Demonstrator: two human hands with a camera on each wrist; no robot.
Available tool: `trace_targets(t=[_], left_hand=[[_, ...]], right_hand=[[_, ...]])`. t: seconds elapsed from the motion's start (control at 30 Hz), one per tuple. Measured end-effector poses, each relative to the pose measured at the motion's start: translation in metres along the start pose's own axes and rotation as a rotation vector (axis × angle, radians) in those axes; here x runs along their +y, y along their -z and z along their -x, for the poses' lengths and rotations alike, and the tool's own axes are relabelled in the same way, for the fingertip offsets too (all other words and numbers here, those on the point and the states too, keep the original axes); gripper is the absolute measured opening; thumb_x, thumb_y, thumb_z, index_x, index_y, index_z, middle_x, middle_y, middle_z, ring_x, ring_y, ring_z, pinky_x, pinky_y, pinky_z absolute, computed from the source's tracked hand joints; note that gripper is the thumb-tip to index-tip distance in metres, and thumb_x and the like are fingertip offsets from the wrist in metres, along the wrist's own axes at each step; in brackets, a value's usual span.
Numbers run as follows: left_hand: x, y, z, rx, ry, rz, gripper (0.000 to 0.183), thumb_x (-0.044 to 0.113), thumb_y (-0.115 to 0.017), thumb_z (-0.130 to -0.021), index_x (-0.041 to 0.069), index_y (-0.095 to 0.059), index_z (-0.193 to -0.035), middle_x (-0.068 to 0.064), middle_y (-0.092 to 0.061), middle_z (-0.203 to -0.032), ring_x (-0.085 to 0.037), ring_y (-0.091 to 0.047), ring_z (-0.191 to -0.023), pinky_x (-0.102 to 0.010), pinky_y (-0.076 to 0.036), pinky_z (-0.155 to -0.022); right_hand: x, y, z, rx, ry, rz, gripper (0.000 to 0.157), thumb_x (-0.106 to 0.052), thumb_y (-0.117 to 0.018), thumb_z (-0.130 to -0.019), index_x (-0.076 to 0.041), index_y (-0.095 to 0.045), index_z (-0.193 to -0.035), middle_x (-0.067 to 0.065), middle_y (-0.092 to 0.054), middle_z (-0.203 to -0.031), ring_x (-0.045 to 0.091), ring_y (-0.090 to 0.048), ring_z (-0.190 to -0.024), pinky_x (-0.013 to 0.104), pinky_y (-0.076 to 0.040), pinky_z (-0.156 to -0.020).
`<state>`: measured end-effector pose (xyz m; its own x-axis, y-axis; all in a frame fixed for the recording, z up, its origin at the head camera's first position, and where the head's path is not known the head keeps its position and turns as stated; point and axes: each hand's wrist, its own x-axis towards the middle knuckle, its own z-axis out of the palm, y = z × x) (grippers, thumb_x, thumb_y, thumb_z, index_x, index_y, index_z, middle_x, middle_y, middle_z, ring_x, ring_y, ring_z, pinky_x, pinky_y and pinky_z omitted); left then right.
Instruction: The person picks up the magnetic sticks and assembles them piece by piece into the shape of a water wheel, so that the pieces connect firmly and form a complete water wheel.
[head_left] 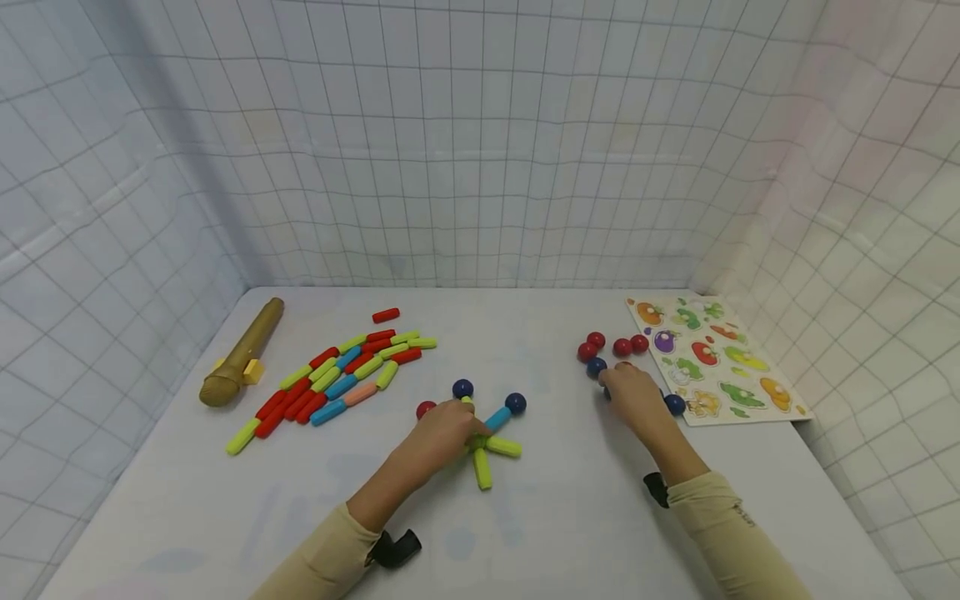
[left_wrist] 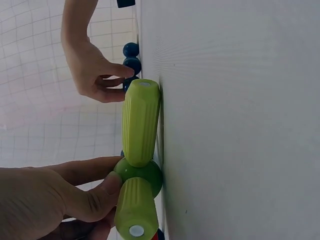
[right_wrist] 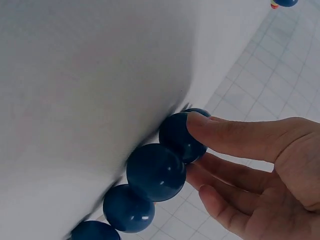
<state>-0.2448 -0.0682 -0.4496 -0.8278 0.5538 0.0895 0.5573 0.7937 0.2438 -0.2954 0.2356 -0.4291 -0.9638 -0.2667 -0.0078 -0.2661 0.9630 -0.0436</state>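
Observation:
My left hand (head_left: 444,437) holds a green ball (left_wrist: 145,172) between thumb and fingers at the hub of a star of sticks on the table. Lime sticks (head_left: 503,447) and a blue stick (head_left: 497,419) spread from this hub. Dark blue balls (head_left: 515,403) sit at two outer ends, and a red ball (head_left: 425,409) shows beyond the hand. Over on the right, my right hand (head_left: 636,398) pinches a dark blue ball (right_wrist: 177,135) in a row of similar balls (right_wrist: 156,172). The head view hides most of that row behind the hand.
Red, lime, blue and orange sticks (head_left: 341,386) lie grouped on the left. Beyond them is a gold microphone-shaped object (head_left: 243,354) with yellow blocks. Several red balls (head_left: 622,347) and a vegetable sticker sheet (head_left: 708,358) lie on the right. Grid-patterned sheeting (head_left: 480,167) encloses the table.

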Motion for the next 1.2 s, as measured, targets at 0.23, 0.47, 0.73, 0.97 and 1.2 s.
trace_targets(t=[0.23, 0.47, 0.73, 0.97, 1.2], left_hand=[[0.0, 0.001, 0.001, 0.005, 0.034, 0.012, 0.016, 0.007, -0.074, -0.083, 0.016, -0.079, -0.095, 0.003, -0.066, -0.077, -0.01, -0.05, -0.071, -0.021, -0.046, -0.065], [0.006, 0.002, 0.001, 0.028, 0.056, -0.028, 0.011, 0.011, -0.077, -0.081, 0.014, -0.079, -0.091, 0.002, -0.07, -0.079, -0.009, -0.053, -0.072, -0.026, -0.051, -0.069], [0.006, 0.001, 0.0, 0.035, 0.058, -0.059, 0.008, 0.012, -0.077, -0.081, 0.013, -0.079, -0.088, 0.002, -0.068, -0.076, -0.009, -0.053, -0.07, -0.026, -0.05, -0.067], [0.008, 0.004, -0.002, 0.016, 0.062, -0.09, 0.008, 0.015, -0.077, -0.082, 0.013, -0.078, -0.089, 0.001, -0.066, -0.075, -0.01, -0.051, -0.068, -0.025, -0.049, -0.066], [0.003, 0.006, -0.001, -0.053, -0.003, -0.019, 0.019, 0.009, -0.073, -0.086, 0.018, -0.078, -0.101, 0.0, -0.069, -0.095, -0.013, -0.059, -0.084, -0.028, -0.053, -0.077]], right_hand=[[-0.011, -0.003, -0.002, -0.047, 0.027, -0.121, 0.027, -0.001, -0.073, -0.082, -0.004, -0.071, -0.108, 0.013, -0.069, -0.103, 0.027, -0.065, -0.098, 0.042, -0.055, -0.087], [-0.046, -0.008, -0.007, -0.119, 0.141, -0.381, 0.029, -0.007, -0.077, -0.08, -0.011, -0.073, -0.108, 0.003, -0.073, -0.103, 0.016, -0.065, -0.093, 0.033, -0.056, -0.083], [-0.069, -0.012, -0.015, -0.124, 0.257, -0.426, 0.027, -0.008, -0.076, -0.082, -0.012, -0.072, -0.108, 0.001, -0.073, -0.102, 0.012, -0.066, -0.092, 0.028, -0.056, -0.08], [-0.079, -0.013, -0.018, -0.13, 0.274, -0.426, 0.028, -0.006, -0.074, -0.083, -0.011, -0.071, -0.11, 0.003, -0.073, -0.106, 0.014, -0.067, -0.093, 0.03, -0.056, -0.081], [-0.081, -0.015, -0.019, -0.128, 0.276, -0.409, 0.028, -0.006, -0.074, -0.084, -0.011, -0.071, -0.111, 0.002, -0.072, -0.108, 0.014, -0.066, -0.093, 0.03, -0.056, -0.082]])
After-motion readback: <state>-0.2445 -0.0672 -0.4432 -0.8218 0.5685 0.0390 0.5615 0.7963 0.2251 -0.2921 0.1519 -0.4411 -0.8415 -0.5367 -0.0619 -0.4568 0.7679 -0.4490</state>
